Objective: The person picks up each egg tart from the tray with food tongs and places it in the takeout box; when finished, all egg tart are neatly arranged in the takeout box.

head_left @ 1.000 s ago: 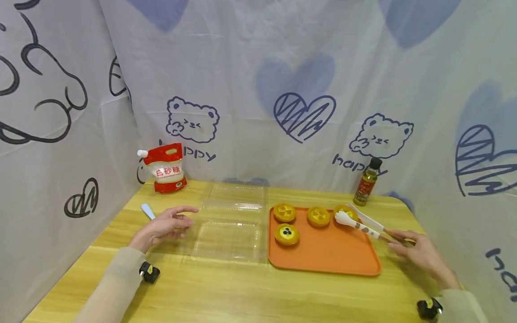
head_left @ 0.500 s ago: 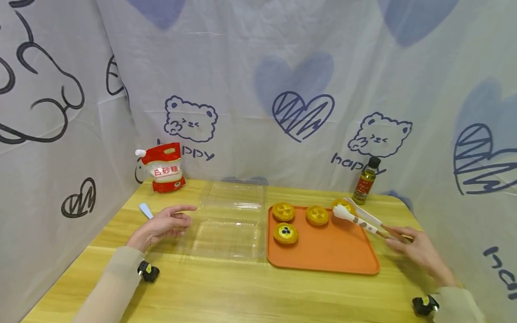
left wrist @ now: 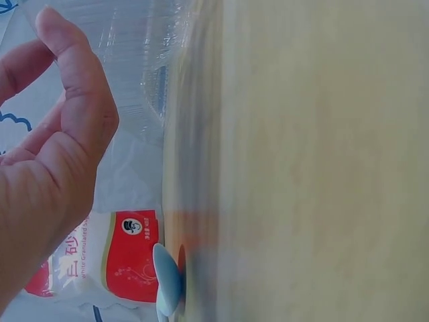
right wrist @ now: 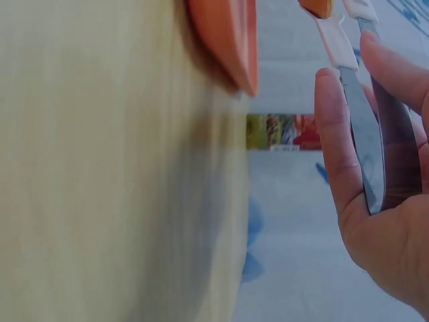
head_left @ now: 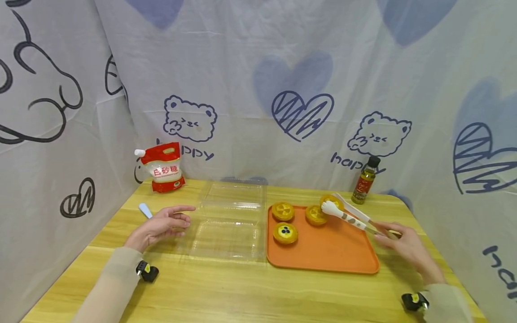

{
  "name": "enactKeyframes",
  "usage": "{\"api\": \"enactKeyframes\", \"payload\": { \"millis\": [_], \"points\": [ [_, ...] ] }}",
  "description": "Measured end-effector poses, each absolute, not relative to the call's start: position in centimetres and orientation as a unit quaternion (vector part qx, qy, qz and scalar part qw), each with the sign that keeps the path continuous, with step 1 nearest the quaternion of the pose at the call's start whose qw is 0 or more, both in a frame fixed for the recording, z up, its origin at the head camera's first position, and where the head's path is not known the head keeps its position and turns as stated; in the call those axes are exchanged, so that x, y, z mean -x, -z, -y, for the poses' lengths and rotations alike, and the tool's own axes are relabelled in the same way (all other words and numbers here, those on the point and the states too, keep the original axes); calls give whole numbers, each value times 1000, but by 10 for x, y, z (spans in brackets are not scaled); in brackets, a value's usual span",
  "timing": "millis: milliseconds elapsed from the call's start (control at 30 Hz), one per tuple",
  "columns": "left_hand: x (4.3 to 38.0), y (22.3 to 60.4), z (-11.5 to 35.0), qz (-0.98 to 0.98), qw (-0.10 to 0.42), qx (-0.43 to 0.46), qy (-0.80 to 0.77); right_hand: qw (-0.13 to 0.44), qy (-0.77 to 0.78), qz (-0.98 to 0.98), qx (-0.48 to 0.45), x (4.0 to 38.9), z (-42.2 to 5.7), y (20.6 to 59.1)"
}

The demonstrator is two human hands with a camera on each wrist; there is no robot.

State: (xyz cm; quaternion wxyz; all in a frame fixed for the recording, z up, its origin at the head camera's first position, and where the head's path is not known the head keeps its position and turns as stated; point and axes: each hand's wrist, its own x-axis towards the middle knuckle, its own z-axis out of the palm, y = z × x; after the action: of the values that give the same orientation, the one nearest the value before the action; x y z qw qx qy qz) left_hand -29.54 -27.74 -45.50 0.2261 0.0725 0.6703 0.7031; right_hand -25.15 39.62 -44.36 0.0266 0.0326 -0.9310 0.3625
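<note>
My right hand (head_left: 405, 244) grips white-tipped metal tongs (head_left: 344, 216) by their arms. Between the tong tips is a yellow tart (head_left: 332, 200), raised above the orange tray (head_left: 323, 262); the tart's edge shows at the top of the right wrist view. Left on the tray are two tarts with a pale cross-like top, one (head_left: 316, 215) and another (head_left: 283, 211), plus a tart with dark berries (head_left: 285, 233). My left hand (head_left: 159, 226) hovers with relaxed, empty fingers beside a clear plastic clamshell box (head_left: 226, 255), whose lid lies folded back.
A red and white bag of granulated sugar (head_left: 163, 170) stands at the back left. Near my left hand lies a light-blue handled utensil (head_left: 145, 210), partly hidden. An oil bottle (head_left: 363, 181) with a black cap stands behind the tray. Printed cloth walls enclose the wooden table (head_left: 226, 291).
The tart in the tongs has come up off the tray and shifted left, now overlapping the tart beside it in the head view. My right hand moved left with it; the left hand stayed put.
</note>
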Motion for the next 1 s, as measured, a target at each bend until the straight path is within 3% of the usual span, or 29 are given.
{"api": "enactKeyframes", "payload": {
  "millis": [500, 1000],
  "points": [
    [298, 448, 275, -698, 227, -63, -676, 37, -376, 923, -71, 248, -349, 431],
    [295, 453, 278, -684, 232, -80, -687, -9, -513, 856, -67, 256, -288, 427]
  ]
}}
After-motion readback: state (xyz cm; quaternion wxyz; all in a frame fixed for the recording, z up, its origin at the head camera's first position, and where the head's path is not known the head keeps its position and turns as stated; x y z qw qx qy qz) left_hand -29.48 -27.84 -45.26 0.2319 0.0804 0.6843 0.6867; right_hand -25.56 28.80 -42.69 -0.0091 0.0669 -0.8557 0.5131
